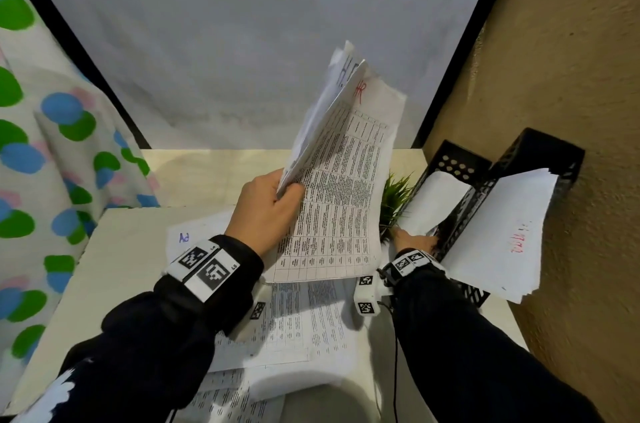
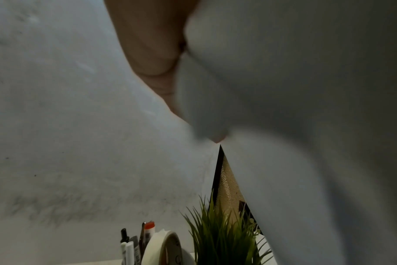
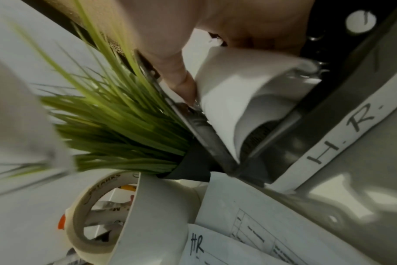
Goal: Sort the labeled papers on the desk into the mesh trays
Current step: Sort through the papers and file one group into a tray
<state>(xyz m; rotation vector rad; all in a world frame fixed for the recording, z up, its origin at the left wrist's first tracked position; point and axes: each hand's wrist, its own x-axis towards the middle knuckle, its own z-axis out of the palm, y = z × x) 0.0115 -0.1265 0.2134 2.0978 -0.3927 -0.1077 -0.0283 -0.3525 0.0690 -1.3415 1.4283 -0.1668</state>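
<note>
My left hand point(image 1: 277, 200) grips a sheaf of printed table papers point(image 1: 346, 173) raised upright over the desk; the front sheet carries a red "HR". In the left wrist view its fingers point(image 2: 152, 53) pinch the blurred white sheets point(image 2: 283, 89). My right hand point(image 1: 414, 242) reaches into the near end of a black mesh tray point(image 1: 453, 159) and pinches a curled white paper point(image 1: 436, 200). In the right wrist view the thumb point(image 3: 179, 75) presses on that curled paper point(image 3: 238, 89), inside the tray tagged with an "H.R." label point(image 3: 342, 136).
A second black tray point(image 1: 540, 148) against the tan wall holds a paper stack point(image 1: 502, 235) with red writing. More printed sheets point(image 1: 304, 318) cover the desk, one marked "Ad" point(image 1: 187, 237). A green plant point(image 1: 394, 197), a tape roll point(image 3: 97, 206) and pens point(image 2: 129, 245) stand left of the trays.
</note>
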